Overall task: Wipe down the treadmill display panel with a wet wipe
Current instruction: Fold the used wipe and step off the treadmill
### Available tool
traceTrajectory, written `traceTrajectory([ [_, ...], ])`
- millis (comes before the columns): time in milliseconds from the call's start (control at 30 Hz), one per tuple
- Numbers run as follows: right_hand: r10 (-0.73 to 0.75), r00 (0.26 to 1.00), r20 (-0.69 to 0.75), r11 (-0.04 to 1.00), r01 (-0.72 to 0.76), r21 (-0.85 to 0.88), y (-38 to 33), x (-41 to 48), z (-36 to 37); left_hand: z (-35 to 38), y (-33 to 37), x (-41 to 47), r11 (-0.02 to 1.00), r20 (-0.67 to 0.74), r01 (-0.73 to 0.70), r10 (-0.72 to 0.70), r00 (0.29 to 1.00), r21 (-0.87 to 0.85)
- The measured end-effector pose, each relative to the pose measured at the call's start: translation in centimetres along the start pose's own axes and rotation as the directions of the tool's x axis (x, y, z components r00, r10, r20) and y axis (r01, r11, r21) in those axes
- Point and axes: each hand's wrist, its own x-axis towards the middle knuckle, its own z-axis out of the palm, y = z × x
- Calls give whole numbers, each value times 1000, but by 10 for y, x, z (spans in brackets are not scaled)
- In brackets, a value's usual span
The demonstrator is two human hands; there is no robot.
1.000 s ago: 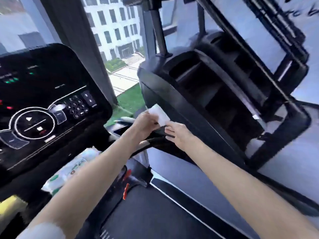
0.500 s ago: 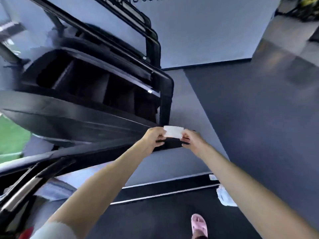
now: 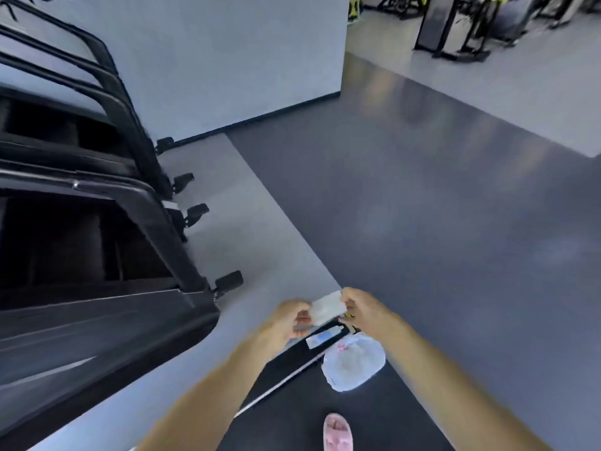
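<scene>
A small folded white wet wipe (image 3: 327,308) is held between both hands low in the middle of the view. My left hand (image 3: 289,320) pinches its left edge and my right hand (image 3: 362,309) pinches its right edge. The treadmill display panel is out of view. Below the hands runs the dark treadmill deck edge (image 3: 292,359).
A neighbouring black treadmill frame (image 3: 97,255) fills the left side. A clear plastic bag (image 3: 353,361) lies on the deck below my right hand, with a small white label (image 3: 320,338) beside it. A pink slipper (image 3: 338,432) shows at the bottom. Grey gym floor (image 3: 422,206) spreads right.
The view has swung right and down, away from the display panel, to the floor and deck. Both hands kept hold of the wipe; the plastic bag has come into view.
</scene>
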Motion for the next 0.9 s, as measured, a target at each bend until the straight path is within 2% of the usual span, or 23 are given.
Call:
traceTrajectory([
  [167,83,986,-147,996,-88,-23,-4,15,-55,53,3,43,994,22,77,-79,997,80],
  [267,145,955,-259,985,-165,-57,1,23,-78,73,7,68,992,-5,77,-77,997,100],
  [400,259,894,-366,966,-245,84,30,36,-98,90,-7,104,958,-86,102,-81,993,268],
  [533,414,795,-444,910,-372,183,64,57,-108,97,-44,141,811,3,118,-146,989,573],
  [700,504,740,-446,860,-477,181,90,74,-106,109,-74,170,687,76,104,-227,971,720],
  [800,528,717,-455,846,-491,208,99,75,-100,118,-81,181,611,149,-8,-180,972,792],
  [900,552,700,-454,829,-519,207,102,77,-93,123,-88,194,433,246,-159,-155,957,887],
])
